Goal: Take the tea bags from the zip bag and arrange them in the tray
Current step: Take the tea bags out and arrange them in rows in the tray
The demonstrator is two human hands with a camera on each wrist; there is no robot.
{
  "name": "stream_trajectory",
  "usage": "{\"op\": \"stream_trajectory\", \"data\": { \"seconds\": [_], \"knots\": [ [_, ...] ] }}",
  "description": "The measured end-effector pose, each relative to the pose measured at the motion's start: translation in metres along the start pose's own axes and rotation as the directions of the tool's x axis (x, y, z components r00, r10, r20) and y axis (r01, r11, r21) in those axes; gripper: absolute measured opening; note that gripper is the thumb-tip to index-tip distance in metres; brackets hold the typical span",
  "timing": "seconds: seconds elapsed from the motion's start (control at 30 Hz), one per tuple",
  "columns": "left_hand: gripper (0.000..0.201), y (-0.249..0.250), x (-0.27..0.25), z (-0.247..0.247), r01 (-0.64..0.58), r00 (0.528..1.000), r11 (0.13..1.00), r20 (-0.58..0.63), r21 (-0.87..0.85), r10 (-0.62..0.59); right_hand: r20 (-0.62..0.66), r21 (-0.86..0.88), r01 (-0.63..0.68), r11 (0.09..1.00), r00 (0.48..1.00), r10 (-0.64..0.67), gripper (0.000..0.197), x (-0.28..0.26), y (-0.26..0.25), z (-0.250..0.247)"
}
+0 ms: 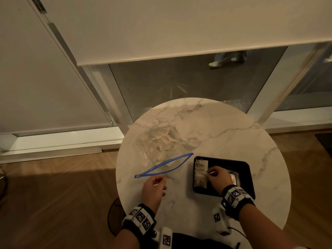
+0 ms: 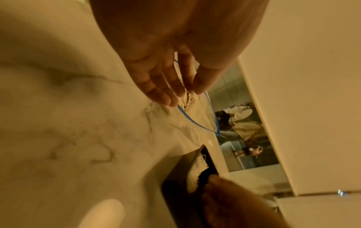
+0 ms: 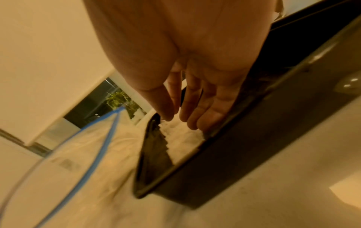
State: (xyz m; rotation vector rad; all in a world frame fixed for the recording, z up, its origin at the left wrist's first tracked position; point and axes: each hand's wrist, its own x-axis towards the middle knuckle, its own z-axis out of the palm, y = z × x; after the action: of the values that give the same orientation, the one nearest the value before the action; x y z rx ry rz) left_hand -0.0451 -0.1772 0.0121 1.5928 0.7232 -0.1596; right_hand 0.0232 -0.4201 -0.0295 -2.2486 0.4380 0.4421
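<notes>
Two hands were over the round marble tabletop (image 1: 224, 126) when I logged this moment. The zip bag (image 1: 161, 148) lay flat left of centre, its blue-edged mouth gaping toward me, a heap of tea bags (image 1: 162, 139) showing through the clear plastic. The black tray (image 1: 248, 169) sat just right of the bag's mouth, close but not overlapping it. Along the tray's left wall I saw a row of tea bags (image 1: 201, 174), packed one against the next.

My left hand (image 1: 154, 189) hovered just short of the bag's opening, fingers (image 2: 156, 91) loosely extended and holding nothing; the left wrist view showed thumb and fingers apart above the blue rim.

My right hand (image 1: 220, 177) was inside the tray, fingertips (image 3: 191, 121) down at the row of tea bags. The fingers looked mostly straight, thumb near the forefinger; whether they pinched a bag I could not tell, as the right wrist view was blurred.
</notes>
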Motion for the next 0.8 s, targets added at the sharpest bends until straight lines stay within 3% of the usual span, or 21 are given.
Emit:
{"op": "stream_trajectory", "data": {
  "seconds": [0.07, 0.1, 0.17, 0.2, 0.23, 0.33, 0.43, 0.53, 0.67, 0.8],
  "knots": [
    [0.005, -0.004, 0.002, -0.006, -0.183, 0.971, 0.963, -0.12, 0.196, 0.209, 0.023, 0.047, 0.057, 0.997, 0.998, -0.058, 0.007, -0.008, -0.018, 0.005],
    [0.008, -0.007, 0.004, -0.01, -0.284, 0.925, 0.904, -0.158, 0.32, 0.347, 0.049, 0.063, 0.097, 0.993, 0.994, -0.1, 0.006, -0.012, -0.028, 0.008],
    [0.015, -0.008, 0.009, -0.018, -0.393, 0.824, 0.739, -0.148, 0.548, 0.547, 0.117, 0.052, 0.202, 0.978, 0.971, -0.207, 0.01, -0.021, -0.05, 0.014],
    [0.019, -0.007, 0.011, -0.022, -0.391, 0.81, 0.671, -0.111, 0.63, 0.576, 0.159, 0.03, 0.257, 0.966, 0.953, -0.258, 0.015, -0.025, -0.061, 0.018],
    [0.023, -0.006, 0.014, -0.025, -0.368, 0.826, 0.619, -0.061, 0.694, 0.561, 0.202, 0.007, 0.304, 0.953, 0.933, -0.299, 0.021, -0.029, -0.071, 0.022],
    [0.036, 0.0, 0.024, -0.034, -0.291, 0.925, 0.476, 0.118, 0.83, 0.361, 0.305, -0.114, 0.404, 0.907, 0.884, -0.355, 0.033, -0.034, -0.092, 0.039],
    [0.055, 0.009, 0.03, -0.035, -0.269, 0.956, 0.357, 0.204, 0.895, 0.209, 0.403, -0.203, 0.462, 0.863, 0.843, -0.356, 0.046, -0.031, -0.102, 0.054],
    [0.063, 0.017, 0.034, -0.038, -0.237, 0.969, 0.353, 0.193, 0.905, 0.157, 0.478, -0.278, 0.45, 0.848, 0.831, -0.284, 0.054, -0.03, -0.106, 0.059],
    [0.051, 0.03, 0.034, -0.049, -0.329, 0.92, 0.47, 0.167, 0.819, 0.354, 0.42, -0.268, 0.391, 0.88, 0.87, -0.259, 0.049, -0.029, -0.109, 0.061],
    [0.043, 0.043, 0.029, -0.055, -0.387, 0.857, 0.467, 0.124, 0.795, 0.5, 0.347, -0.233, 0.33, 0.915, 0.907, -0.239, 0.041, -0.029, -0.119, 0.056]
  ]
}}
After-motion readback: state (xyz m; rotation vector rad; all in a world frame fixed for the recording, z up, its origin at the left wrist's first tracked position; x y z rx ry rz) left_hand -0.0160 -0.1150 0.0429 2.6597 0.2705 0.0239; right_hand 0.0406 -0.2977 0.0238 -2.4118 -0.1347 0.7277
